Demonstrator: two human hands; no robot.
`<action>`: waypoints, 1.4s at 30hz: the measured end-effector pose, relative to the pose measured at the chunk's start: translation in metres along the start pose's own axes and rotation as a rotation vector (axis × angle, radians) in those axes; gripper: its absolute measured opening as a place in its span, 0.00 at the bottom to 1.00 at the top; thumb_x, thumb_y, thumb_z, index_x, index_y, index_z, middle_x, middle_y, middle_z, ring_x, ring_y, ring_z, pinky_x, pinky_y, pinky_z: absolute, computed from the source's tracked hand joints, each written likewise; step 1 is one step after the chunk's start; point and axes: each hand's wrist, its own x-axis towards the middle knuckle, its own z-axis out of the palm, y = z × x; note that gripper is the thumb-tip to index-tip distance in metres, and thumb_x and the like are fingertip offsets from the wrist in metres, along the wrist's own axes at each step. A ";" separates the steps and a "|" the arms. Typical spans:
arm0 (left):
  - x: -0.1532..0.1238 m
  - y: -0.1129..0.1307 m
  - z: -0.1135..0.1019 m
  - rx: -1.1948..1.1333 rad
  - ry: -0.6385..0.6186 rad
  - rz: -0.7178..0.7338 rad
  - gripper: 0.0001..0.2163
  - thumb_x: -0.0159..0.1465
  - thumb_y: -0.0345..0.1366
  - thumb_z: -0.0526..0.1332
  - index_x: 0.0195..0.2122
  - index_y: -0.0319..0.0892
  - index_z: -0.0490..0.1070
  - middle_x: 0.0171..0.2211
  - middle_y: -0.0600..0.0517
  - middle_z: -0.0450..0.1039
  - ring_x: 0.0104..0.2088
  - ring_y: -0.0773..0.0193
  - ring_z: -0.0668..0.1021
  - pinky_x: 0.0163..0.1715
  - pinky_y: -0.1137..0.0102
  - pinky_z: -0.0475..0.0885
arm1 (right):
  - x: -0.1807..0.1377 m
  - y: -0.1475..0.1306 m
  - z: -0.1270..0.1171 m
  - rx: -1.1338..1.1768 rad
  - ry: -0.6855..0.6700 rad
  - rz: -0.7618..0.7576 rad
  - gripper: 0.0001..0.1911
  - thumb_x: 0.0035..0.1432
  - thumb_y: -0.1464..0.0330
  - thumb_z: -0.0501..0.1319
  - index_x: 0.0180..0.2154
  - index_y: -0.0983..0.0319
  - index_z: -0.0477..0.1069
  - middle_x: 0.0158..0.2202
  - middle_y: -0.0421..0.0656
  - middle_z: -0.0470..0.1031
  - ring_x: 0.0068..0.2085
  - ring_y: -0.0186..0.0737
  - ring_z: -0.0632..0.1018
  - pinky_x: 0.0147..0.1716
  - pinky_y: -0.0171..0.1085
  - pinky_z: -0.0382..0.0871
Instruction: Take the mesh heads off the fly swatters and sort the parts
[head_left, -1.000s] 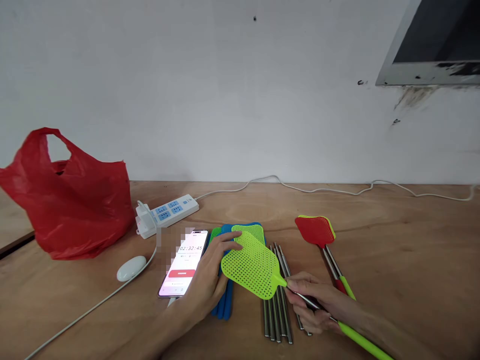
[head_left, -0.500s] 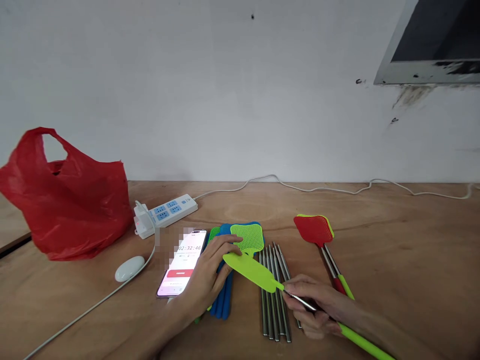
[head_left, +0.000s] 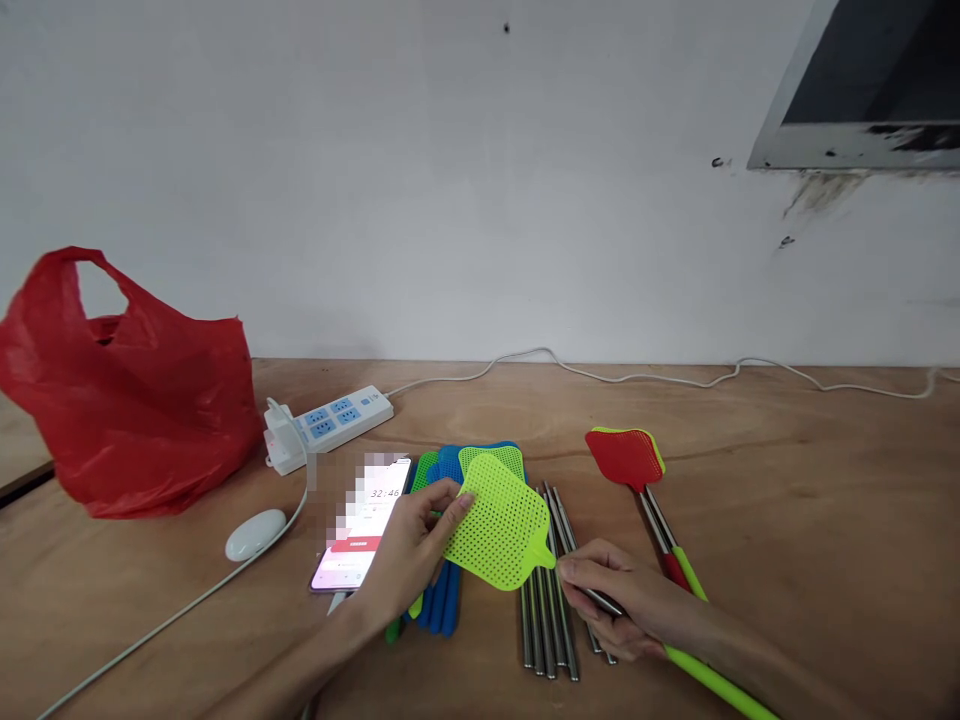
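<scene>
Plywood table (head_left: pixel 787 520) carries it all near the front edge: the lime-green swatter head (head_left: pixel 499 535), edge-on half a second ago, now shows us its flat face again above the steel rods (head_left: pixel 546 630). Our left hand (head_left: pixel 409 545) pinches its left rim with fingers half-curled. Our right hand (head_left: pixel 622 600) is closed around the swatter's handle (head_left: pixel 712 682) just behind the neck.

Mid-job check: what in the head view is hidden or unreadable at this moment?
- Phone: head view, upper screen pixelated, timer's first digits unreadable.
- Stacked swatter heads: head view, covered by left hand and green swatter head; count unclear.
- Where that head meets the metal rod: right hand hides it.
- Green handle: end cut off by bottom edge.
</scene>
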 end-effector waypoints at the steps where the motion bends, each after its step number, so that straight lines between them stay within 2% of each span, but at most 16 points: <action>1: 0.000 0.001 0.000 -0.022 0.006 -0.024 0.19 0.65 0.52 0.59 0.26 0.43 0.64 0.18 0.62 0.58 0.10 0.75 0.60 0.08 0.79 0.53 | 0.000 -0.001 0.001 -0.026 0.029 0.005 0.28 0.53 0.42 0.61 0.19 0.57 0.59 0.05 0.26 0.50 0.07 0.25 0.48 0.07 0.29 0.43; 6: 0.001 0.001 -0.001 -0.127 -0.021 -0.138 0.18 0.64 0.52 0.61 0.29 0.41 0.68 0.18 0.60 0.64 0.10 0.77 0.57 0.07 0.81 0.50 | -0.002 -0.006 0.001 -0.060 0.046 0.003 0.27 0.53 0.43 0.60 0.20 0.57 0.58 0.05 0.26 0.49 0.07 0.25 0.48 0.08 0.29 0.45; 10: 0.002 -0.002 0.001 -0.158 0.007 -0.180 0.19 0.63 0.54 0.61 0.28 0.41 0.67 0.17 0.59 0.65 0.09 0.77 0.57 0.06 0.82 0.49 | -0.001 -0.003 -0.003 -0.138 0.093 -0.004 0.27 0.55 0.44 0.59 0.20 0.57 0.59 0.07 0.27 0.51 0.08 0.25 0.50 0.07 0.29 0.42; 15: 0.002 -0.003 0.003 -0.154 0.042 -0.181 0.19 0.60 0.53 0.64 0.28 0.41 0.68 0.19 0.59 0.68 0.09 0.78 0.59 0.06 0.82 0.51 | -0.002 0.001 -0.006 -0.239 0.148 -0.021 0.26 0.57 0.45 0.59 0.21 0.58 0.60 0.10 0.28 0.54 0.10 0.25 0.52 0.07 0.28 0.39; 22: 0.001 -0.004 0.003 -0.196 0.040 -0.171 0.21 0.62 0.55 0.63 0.27 0.40 0.69 0.17 0.60 0.66 0.09 0.78 0.58 0.06 0.83 0.51 | -0.005 -0.008 -0.005 -0.144 0.064 -0.013 0.25 0.57 0.45 0.57 0.21 0.57 0.58 0.07 0.26 0.50 0.08 0.25 0.48 0.07 0.29 0.42; 26: 0.000 -0.006 0.005 -0.213 0.038 -0.158 0.18 0.63 0.52 0.64 0.29 0.40 0.71 0.17 0.60 0.66 0.09 0.78 0.59 0.07 0.83 0.52 | -0.007 -0.009 -0.007 -0.295 0.159 -0.012 0.25 0.60 0.48 0.58 0.20 0.58 0.60 0.11 0.29 0.56 0.10 0.24 0.53 0.07 0.28 0.42; 30: 0.000 -0.010 0.006 -0.236 0.038 -0.164 0.18 0.62 0.52 0.64 0.29 0.40 0.70 0.18 0.59 0.68 0.09 0.78 0.59 0.07 0.82 0.51 | -0.008 -0.008 -0.005 -0.386 0.213 -0.048 0.27 0.60 0.47 0.58 0.19 0.58 0.58 0.12 0.30 0.54 0.11 0.25 0.54 0.06 0.27 0.42; 33: 0.006 -0.014 -0.002 -0.252 0.052 -0.166 0.21 0.62 0.55 0.63 0.29 0.40 0.69 0.18 0.59 0.67 0.10 0.77 0.58 0.07 0.81 0.51 | -0.009 -0.006 -0.006 -0.405 0.226 -0.047 0.29 0.58 0.44 0.58 0.18 0.58 0.57 0.12 0.30 0.54 0.12 0.25 0.53 0.06 0.27 0.42; 36: 0.014 -0.017 -0.016 -0.252 0.129 -0.136 0.22 0.61 0.58 0.63 0.30 0.41 0.68 0.18 0.62 0.62 0.11 0.78 0.57 0.08 0.82 0.49 | -0.008 -0.004 -0.014 -0.331 0.259 -0.054 0.30 0.59 0.44 0.57 0.17 0.58 0.57 0.11 0.30 0.53 0.11 0.25 0.52 0.07 0.27 0.40; 39: 0.019 -0.016 -0.022 -0.239 0.136 -0.124 0.22 0.60 0.57 0.64 0.30 0.41 0.67 0.19 0.62 0.62 0.12 0.78 0.57 0.09 0.82 0.50 | -0.005 -0.005 -0.023 -0.156 0.287 -0.168 0.30 0.60 0.45 0.57 0.18 0.59 0.59 0.08 0.29 0.52 0.09 0.25 0.52 0.09 0.28 0.40; 40: 0.018 -0.015 -0.021 -0.231 0.109 -0.133 0.22 0.60 0.57 0.64 0.30 0.41 0.68 0.18 0.62 0.61 0.12 0.78 0.56 0.08 0.82 0.50 | -0.005 -0.007 -0.023 -0.088 0.297 -0.217 0.29 0.60 0.45 0.58 0.20 0.60 0.61 0.09 0.30 0.55 0.09 0.24 0.53 0.09 0.29 0.40; 42: 0.015 -0.011 -0.015 -0.209 0.034 -0.159 0.21 0.60 0.57 0.64 0.30 0.40 0.69 0.17 0.62 0.61 0.11 0.77 0.57 0.07 0.82 0.49 | -0.005 -0.014 -0.022 0.023 0.312 -0.304 0.25 0.59 0.47 0.61 0.26 0.62 0.68 0.17 0.35 0.70 0.10 0.22 0.54 0.10 0.29 0.40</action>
